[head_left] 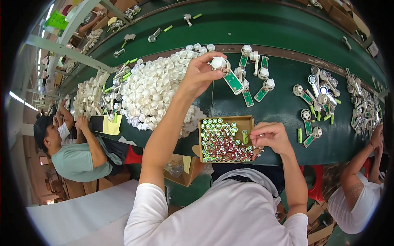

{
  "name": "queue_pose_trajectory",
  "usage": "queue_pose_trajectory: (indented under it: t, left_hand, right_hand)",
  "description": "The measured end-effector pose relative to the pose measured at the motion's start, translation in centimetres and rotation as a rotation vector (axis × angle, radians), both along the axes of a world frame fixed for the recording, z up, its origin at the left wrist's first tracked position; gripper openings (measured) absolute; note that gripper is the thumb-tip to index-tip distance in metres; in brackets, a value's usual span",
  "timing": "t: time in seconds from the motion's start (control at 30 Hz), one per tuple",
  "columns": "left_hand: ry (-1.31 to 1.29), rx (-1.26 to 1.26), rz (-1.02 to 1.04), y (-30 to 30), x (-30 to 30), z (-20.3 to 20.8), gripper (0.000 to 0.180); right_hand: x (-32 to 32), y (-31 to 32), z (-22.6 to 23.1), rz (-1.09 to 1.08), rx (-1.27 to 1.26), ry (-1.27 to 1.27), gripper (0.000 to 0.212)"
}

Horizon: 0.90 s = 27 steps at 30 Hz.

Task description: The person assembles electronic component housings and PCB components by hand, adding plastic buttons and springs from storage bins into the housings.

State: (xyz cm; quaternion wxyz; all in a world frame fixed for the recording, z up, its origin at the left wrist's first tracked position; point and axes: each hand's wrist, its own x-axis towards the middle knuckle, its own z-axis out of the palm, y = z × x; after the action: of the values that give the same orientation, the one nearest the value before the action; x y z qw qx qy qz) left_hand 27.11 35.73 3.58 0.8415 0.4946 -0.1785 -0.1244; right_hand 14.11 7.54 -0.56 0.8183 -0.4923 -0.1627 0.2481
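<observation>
My left hand (pixel 199 76) is raised over the bench, its fingers closed round the white round head of a small device (pixel 234 83) whose green circuit board hangs down to the right. My right hand (pixel 272 136) is at the right side of a cardboard box (pixel 251 123), fingertips pinched together. What they pinch is too small to make out. Green-sleeved cylindrical batteries (pixel 218 121) stand on end in the box, with thin red and dark wires and white connectors (pixel 227 145) tangled over them. One battery (pixel 245 137) lies along the box's right part.
A heap of white plastic caps (pixel 152 90) spreads to the left. Similar devices with boards (pixel 262 90) lie behind and right, with more (pixel 322 94) farther right. A green conveyor belt (pixel 230 28) runs along the back. Co-workers sit at left (pixel 84 153) and right (pixel 357 192).
</observation>
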Motion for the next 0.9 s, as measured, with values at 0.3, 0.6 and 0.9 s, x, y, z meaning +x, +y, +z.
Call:
queue_pose_trajectory:
  t: [0.3,0.6,0.9]
  left_hand:
    - [0.074,-0.387,-0.073,-2.0,-3.8,1.2,0.049]
    - [0.296,-0.307,-0.049,-4.2,-7.7,2.1,0.048]
    - [0.297,-0.432,0.031,-5.9,-10.7,3.2,0.05]
  right_hand:
    - [1.1,2.0,2.9,-0.286,0.046,-0.363,0.013]
    - [-0.9,2.6,7.1,-0.271,-0.364,-0.047,0.022]
    - [-1.4,2.7,8.6,-0.323,-0.627,-0.473,0.013]
